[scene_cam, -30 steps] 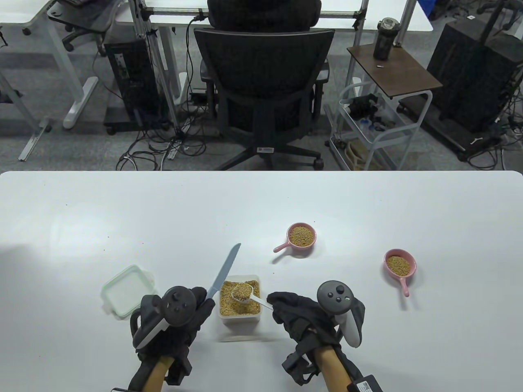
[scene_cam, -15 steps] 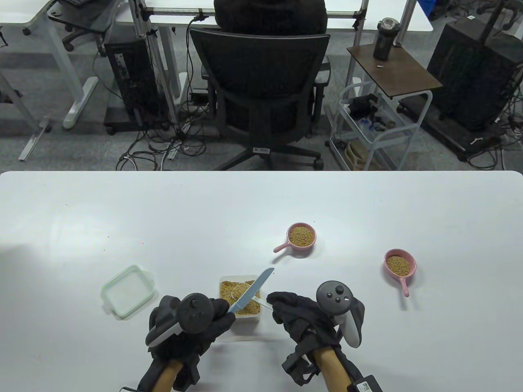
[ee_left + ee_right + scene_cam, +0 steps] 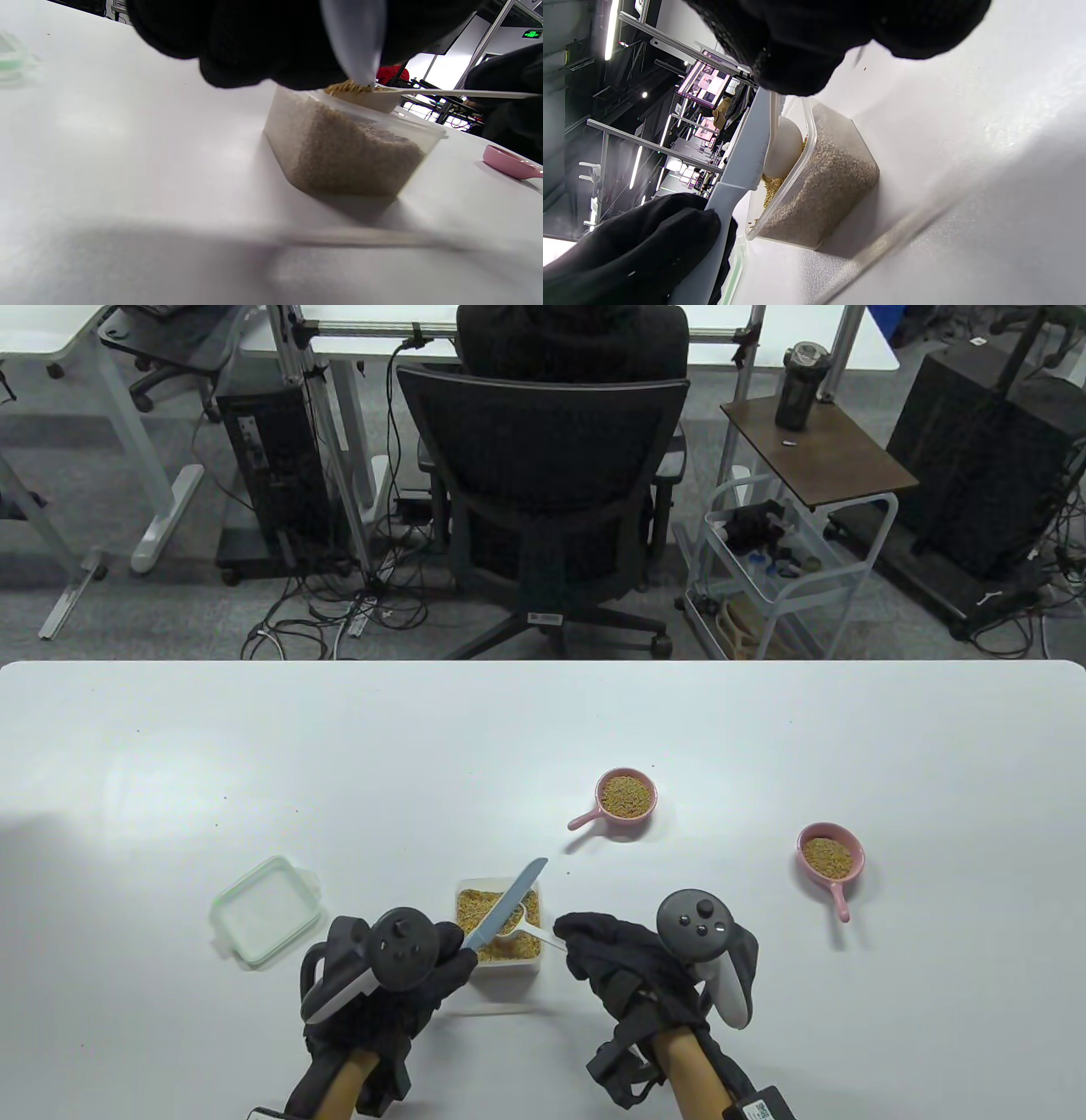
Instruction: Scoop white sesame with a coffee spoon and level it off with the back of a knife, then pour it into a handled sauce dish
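Note:
A clear plastic container (image 3: pixel 502 965) (image 3: pixel 352 156) (image 3: pixel 818 186) of sesame stands near the table's front edge. My right hand (image 3: pixel 607 954) holds a white coffee spoon (image 3: pixel 524 931) (image 3: pixel 445 93) (image 3: pixel 782 148), heaped with sesame, over the container. My left hand (image 3: pixel 424 963) (image 3: pixel 640 250) grips a pale blue knife (image 3: pixel 507 904) (image 3: pixel 354 38) (image 3: pixel 742 169) whose blade lies across the top of the spoon's bowl. Two pink handled sauce dishes (image 3: pixel 625 796) (image 3: pixel 831 855) with sesame inside sit to the right, farther back.
The container's clear lid (image 3: pixel 265 909) with a green rim lies left of my left hand. A few stray grains dot the table. Beyond the table's far edge are an office chair (image 3: pixel 543 492), a cart (image 3: pixel 780 585) and cables.
My left hand has moved right toward the container and swung the knife down onto the spoon; in the last half second the blade slid back left across the bowl. The right hand stayed still.

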